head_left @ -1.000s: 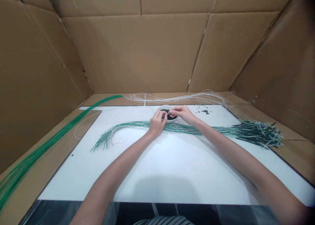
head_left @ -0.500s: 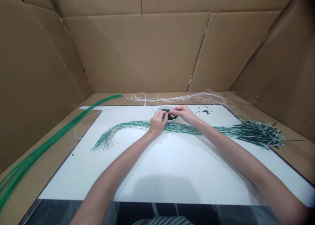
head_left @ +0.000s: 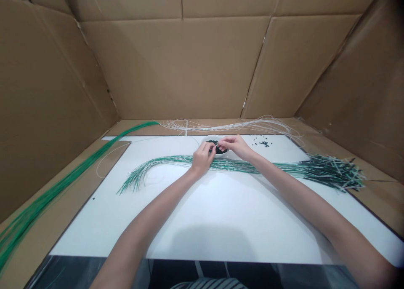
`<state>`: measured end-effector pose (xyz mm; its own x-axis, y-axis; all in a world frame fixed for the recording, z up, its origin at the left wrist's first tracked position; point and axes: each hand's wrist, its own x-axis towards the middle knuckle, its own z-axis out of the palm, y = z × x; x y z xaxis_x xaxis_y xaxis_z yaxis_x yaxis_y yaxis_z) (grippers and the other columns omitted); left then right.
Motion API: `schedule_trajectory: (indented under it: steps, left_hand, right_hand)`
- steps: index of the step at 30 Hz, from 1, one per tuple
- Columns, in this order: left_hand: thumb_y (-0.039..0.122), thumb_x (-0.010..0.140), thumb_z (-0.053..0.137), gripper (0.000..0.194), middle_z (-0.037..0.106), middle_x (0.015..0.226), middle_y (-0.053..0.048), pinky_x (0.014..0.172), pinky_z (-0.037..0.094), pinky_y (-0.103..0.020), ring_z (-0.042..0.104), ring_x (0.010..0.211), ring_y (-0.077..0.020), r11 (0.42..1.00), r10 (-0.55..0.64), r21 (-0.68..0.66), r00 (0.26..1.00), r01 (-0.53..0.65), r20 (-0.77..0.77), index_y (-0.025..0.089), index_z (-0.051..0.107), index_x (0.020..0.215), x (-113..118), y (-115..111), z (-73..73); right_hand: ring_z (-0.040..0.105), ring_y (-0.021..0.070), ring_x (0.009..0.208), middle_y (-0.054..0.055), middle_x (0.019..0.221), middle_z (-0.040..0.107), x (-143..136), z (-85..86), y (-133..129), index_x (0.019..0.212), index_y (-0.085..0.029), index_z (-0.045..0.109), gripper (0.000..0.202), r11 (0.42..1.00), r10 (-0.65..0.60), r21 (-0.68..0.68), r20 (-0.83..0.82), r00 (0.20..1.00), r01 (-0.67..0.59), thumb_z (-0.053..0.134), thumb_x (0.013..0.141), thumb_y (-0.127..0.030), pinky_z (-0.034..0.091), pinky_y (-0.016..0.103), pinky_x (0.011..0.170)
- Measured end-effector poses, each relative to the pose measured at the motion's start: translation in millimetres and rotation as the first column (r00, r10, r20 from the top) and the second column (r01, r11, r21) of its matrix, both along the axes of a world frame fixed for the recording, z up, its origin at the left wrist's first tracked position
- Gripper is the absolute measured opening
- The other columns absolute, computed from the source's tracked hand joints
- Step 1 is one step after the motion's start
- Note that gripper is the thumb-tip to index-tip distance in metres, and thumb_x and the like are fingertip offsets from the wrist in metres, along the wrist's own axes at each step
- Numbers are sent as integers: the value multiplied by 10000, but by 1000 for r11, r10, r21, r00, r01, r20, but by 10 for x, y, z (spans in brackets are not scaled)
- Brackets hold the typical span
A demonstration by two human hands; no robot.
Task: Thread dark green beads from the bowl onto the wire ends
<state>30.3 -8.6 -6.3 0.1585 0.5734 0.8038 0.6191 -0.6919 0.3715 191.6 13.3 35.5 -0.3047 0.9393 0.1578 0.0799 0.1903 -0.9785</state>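
Observation:
Over a white bowl [head_left: 221, 155] of small dark pieces [head_left: 217, 149], my two hands meet almost fingertip to fingertip. My left hand [head_left: 203, 157] is closed in a pinch at the bowl's left rim, on a thin white wire [head_left: 196, 140] that loops in from the left. A pale bit of it seems to show between the fingertips. My right hand [head_left: 235, 145] pinches at the bowl's right side; what lies in its fingers is too small to make out. Just in front of the bowl, a bundle of green and white wires [head_left: 240, 166] passes beneath my wrists.
The bundle's right end carries many dark pieces [head_left: 331, 171]. Loose dark bits [head_left: 263, 144] lie right of the bowl, on the white board [head_left: 202, 213]. Green wires [head_left: 78, 171] stretch along the left, white wires [head_left: 221, 126] along the back. Cardboard walls [head_left: 189, 65] enclose the table.
Hardly anything differs. Both hands keep their pinch over the bowl, with at most a tiny shift of the fingertips.

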Motion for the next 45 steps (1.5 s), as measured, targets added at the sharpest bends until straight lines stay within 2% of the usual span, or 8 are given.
schedule_trajectory:
  steps: [8,20,23,27,31,37,41,45]
  left_hand:
    - [246,863,397,150,567,798,-32,677,441,-219,544,724,-117,1000,5,-4,1000,-5,-12,177,530,855,-8,3,-5]
    - [259,876,383,172,568,823,-38,706,438,-225,545,760,-121,999,11,-40,1000,-12,-18,174,532,879,-15,7,-14]
    - [267,877,379,180,569,820,-39,697,439,-227,545,754,-122,999,8,-39,1000,-9,-17,175,534,879,-14,11,-15]
    - [270,876,382,183,567,818,-38,696,442,-230,546,752,-123,999,18,-47,1000,-19,-14,175,538,880,-16,17,-15]
    - [262,873,387,179,568,821,-40,707,445,-234,548,762,-127,998,23,-55,1000,-24,-18,173,542,885,-18,14,-9]
    - [234,845,423,172,573,848,-42,719,453,-233,558,779,-131,998,21,-51,1000,-22,-22,176,546,952,-6,-8,9]
    - [263,822,473,176,570,865,-38,710,453,-226,558,795,-133,999,4,-51,999,-6,-40,189,557,957,-6,1,-6]
    - [261,843,438,149,559,855,-36,701,446,-222,551,774,-124,998,19,-67,1000,-20,-5,184,554,896,-15,20,-28]
  right_hand:
    - [578,115,592,27,655,657,2,2,-6,722,-140,673,276,1000,-5,8,2,1000,5,697,598,-385,482,266,638]
    - [587,136,627,54,721,675,-7,46,-37,782,-134,692,332,997,40,67,132,990,-49,651,631,-428,492,280,649]
    - [585,144,610,57,731,669,-14,24,-36,785,-135,690,333,991,8,126,181,984,-31,631,647,-432,500,289,628]
    - [576,155,642,60,784,654,-45,-1,-60,782,-161,680,280,926,-149,377,283,947,33,580,693,-407,493,278,591]
    - [558,145,641,54,736,638,-36,21,-77,748,-175,666,232,828,-246,560,393,886,-18,526,741,-359,458,254,568]
    - [551,129,599,47,713,641,0,68,-73,763,-164,656,222,790,-197,591,496,845,-163,493,768,-315,444,243,579]
    - [551,128,579,41,682,635,-15,79,-92,757,-162,650,213,788,-205,594,503,839,-163,493,768,-305,435,239,570]
    - [551,129,576,40,671,631,-8,107,-101,737,-162,641,206,783,-221,603,504,835,-157,487,771,-295,434,241,580]
